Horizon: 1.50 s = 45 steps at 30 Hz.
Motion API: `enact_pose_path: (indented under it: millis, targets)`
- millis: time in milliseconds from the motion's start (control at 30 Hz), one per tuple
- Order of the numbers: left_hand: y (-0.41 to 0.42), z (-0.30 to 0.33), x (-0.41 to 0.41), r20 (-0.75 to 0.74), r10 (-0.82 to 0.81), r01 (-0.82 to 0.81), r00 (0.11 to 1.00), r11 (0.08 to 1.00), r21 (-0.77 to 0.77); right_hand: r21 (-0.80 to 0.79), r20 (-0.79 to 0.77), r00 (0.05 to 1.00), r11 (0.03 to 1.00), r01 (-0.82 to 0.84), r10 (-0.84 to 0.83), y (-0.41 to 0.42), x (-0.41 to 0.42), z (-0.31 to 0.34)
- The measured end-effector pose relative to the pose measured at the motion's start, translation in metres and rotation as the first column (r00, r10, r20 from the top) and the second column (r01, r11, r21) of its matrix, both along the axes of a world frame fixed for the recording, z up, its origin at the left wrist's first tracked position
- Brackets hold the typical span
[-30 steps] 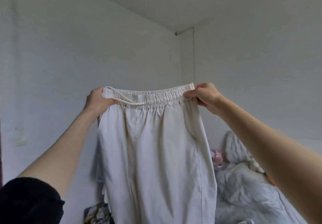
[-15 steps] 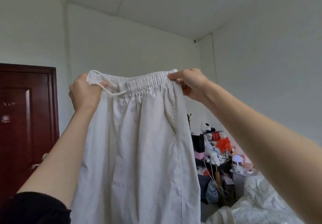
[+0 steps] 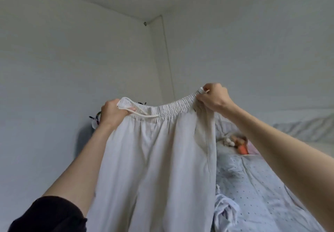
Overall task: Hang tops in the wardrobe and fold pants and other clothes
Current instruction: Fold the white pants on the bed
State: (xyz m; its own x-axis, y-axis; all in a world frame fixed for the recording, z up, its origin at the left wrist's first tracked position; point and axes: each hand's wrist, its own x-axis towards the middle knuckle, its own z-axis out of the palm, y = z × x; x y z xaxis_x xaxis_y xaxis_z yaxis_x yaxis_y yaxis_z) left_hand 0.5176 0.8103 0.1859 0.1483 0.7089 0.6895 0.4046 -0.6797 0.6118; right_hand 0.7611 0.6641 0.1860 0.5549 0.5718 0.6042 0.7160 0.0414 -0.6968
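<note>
Above the bed [image 3: 262,186], in front of the corner where two pale walls meet, a pair of off-white trousers [image 3: 157,168] hangs held up in the air by its waistband [image 3: 169,106]. The fabric is light, thin and slightly creased. The waistband is gathered elastic, stretched nearly flat between the two hands, and a white drawstring [image 3: 142,113] loops out near its left end and lies across the front. A seam runs down the right side, and the legs drop straight out of the bottom of the view.

The left hand [image 3: 113,113] grips the left end of the waistband, fingers curled round the folded edge. The right hand [image 3: 214,99] pinches the right end between thumb and fingers, a little higher than the left, so the band slopes up to the right. Both arms reach up and forward; a black sleeve [image 3: 48,215] shows on the left arm.

The trousers touch nothing but the hands. The bed, under a dotted pale blue cover, lies behind and to the right, with a crumpled white garment [image 3: 225,212] near its left edge.
</note>
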Motion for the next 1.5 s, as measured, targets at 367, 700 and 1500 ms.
enact_pose_path:
  millis: [367, 700, 1500]
  targets:
    - [-0.001, -0.160, 0.306, -0.193, -0.405, 0.329, 0.894, 0.884, -0.331, -0.427, 0.202, 0.924, 0.820, 0.382, -0.325, -0.062, 0.281, -0.164]
    - [0.030, -0.318, 0.485, -0.288, -0.442, 0.291, 0.850, 0.848, -0.443, -0.502, -0.104, 0.859, 0.772, 0.389, -0.501, -0.059, 0.422, -0.328]
    - [-0.099, -0.649, 0.230, -0.409, -0.655, -0.091, 0.635, 0.462, -0.882, -0.702, -0.480, 0.650, 0.702, 0.119, -0.590, -0.167, 0.135, -0.633]
